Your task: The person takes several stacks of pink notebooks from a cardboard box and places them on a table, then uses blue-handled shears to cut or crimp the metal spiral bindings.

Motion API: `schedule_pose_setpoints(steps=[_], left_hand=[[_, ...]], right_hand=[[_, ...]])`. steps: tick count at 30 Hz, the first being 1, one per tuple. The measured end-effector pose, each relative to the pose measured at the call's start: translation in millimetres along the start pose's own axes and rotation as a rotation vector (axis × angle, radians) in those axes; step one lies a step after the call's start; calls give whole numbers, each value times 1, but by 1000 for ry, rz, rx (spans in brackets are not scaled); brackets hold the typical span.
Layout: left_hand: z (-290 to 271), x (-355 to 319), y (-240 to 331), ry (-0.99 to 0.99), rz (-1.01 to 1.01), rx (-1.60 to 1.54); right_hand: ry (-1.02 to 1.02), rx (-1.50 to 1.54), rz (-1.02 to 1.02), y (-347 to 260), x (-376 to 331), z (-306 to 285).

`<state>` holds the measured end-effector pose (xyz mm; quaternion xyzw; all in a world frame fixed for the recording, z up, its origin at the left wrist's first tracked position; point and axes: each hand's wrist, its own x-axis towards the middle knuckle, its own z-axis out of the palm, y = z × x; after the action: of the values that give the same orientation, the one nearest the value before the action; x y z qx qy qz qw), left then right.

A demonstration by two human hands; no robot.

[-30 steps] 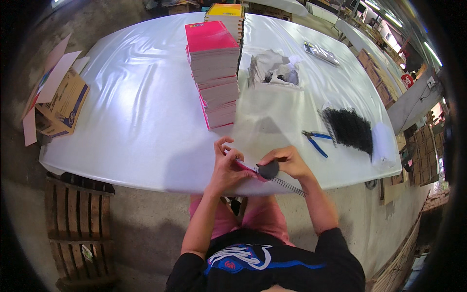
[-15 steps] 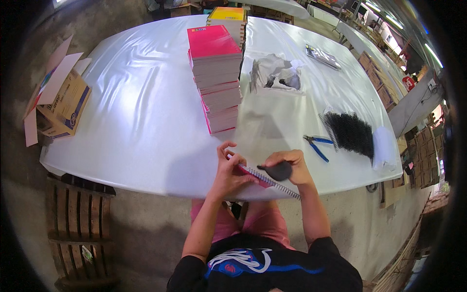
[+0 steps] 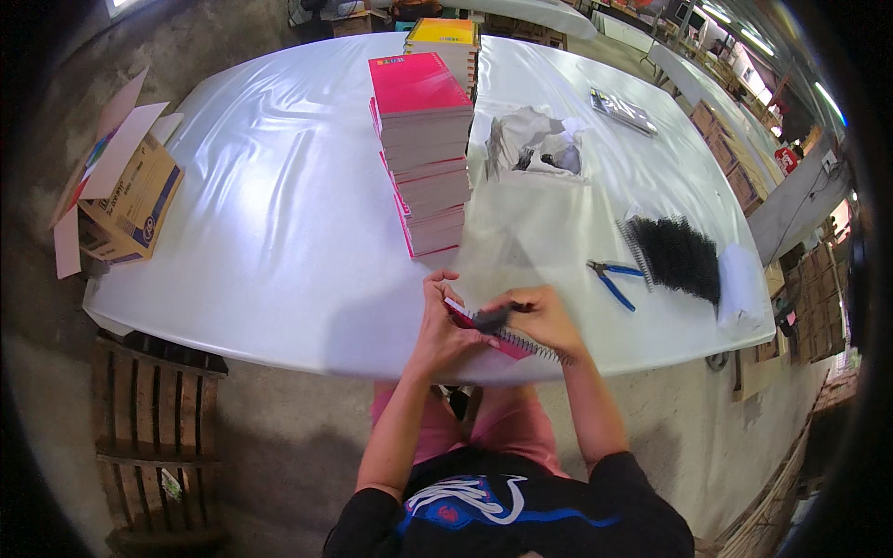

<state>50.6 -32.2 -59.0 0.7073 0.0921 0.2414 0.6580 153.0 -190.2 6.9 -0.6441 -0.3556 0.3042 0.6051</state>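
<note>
Our left grip (image 3: 441,327) pinches the pink notebook (image 3: 514,348) between thumb and fingers. Our right grip (image 3: 541,319) is closed on a blurred dark piece (image 3: 492,321), the spiral coil (image 3: 539,348) along the notebook's edge just beneath.

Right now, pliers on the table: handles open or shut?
Open: the pliers show blue handles spread in a V. Jaw tips are too small to tell.
</note>
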Motion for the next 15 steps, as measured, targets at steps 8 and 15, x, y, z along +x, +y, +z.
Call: schedule_pose_setpoints(steps=[8,15], left_hand=[[-2,1,1,-22,18,-8],[-3,4,-7,-3,169,142]], right_hand=[[62,-154,-6,7,16,7],[88,-342,-135,17,25,-3]])
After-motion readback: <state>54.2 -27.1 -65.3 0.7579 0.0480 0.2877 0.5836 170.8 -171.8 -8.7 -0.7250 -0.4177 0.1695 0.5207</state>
